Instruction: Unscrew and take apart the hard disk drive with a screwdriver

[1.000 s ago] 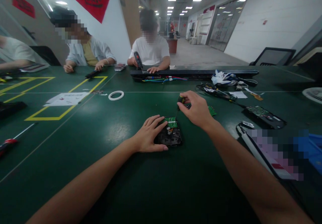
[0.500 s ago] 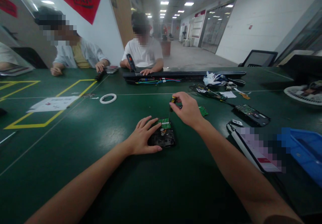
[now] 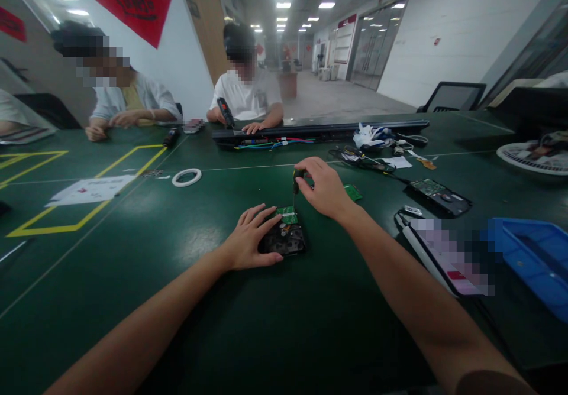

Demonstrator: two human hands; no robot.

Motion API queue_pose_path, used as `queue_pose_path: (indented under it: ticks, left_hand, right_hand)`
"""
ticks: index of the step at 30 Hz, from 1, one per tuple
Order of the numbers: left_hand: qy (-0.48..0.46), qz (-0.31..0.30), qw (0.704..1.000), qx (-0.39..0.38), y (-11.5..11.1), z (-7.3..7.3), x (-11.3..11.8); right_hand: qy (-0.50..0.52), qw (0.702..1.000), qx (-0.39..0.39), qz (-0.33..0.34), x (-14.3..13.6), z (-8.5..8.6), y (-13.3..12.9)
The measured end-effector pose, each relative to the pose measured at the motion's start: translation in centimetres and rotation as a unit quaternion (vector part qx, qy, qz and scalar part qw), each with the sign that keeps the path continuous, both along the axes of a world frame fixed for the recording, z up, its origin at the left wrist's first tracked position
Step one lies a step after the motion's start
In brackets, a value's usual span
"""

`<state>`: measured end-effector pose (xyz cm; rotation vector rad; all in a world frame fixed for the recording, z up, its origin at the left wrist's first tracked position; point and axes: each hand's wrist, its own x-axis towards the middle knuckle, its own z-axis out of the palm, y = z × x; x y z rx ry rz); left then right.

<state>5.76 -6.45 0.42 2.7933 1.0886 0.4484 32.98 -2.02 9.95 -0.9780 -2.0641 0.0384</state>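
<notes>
A black hard drive (image 3: 287,242) with a green circuit board (image 3: 289,214) at its far end lies on the dark green table in front of me. Over its left side rests my left hand (image 3: 254,238), fingers spread; the fingertips reach the board and the thumb lies by the near edge. My right hand (image 3: 323,185) is closed in a pinch around the dark handle of a screwdriver (image 3: 296,182). The screwdriver stands nearly upright, its thin shaft pointing down at the board's right corner. Whether the tip touches a screw is too small to tell.
Behind my right hand lies another green board (image 3: 353,192). To the right are a second hard drive (image 3: 439,197), a tablet-like device (image 3: 444,256) and a blue tray (image 3: 528,259). A white ring (image 3: 186,177) lies left. Across the table, two people sit by a long black bar (image 3: 319,130).
The screwdriver handle has turned in my right hand and tilts less. My left hand stays on the hard drive. Across the table, the left person's hand has moved away from a dark tool.
</notes>
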Motion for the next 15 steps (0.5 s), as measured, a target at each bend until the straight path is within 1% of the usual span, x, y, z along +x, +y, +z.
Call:
queue_pose_path:
  ticks: [4, 10, 15]
  left_hand:
    - [-0.01, -0.012, 1.0, -0.007, 0.44, 0.15, 0.04]
    - [-0.011, -0.018, 1.0, 0.0, 0.22, 0.19, -0.03]
    - [-0.019, -0.012, 1.0, 0.013, -0.06, -0.05, -0.14]
  right_hand:
    - [0.013, 1.0, -0.007, -0.01, 0.02, -0.16, 0.26]
    - [-0.004, 1.0, 0.025, -0.017, -0.08, -0.01, 0.23]
    - [0.007, 1.0, 0.01, -0.026, -0.28, -0.02, 0.23]
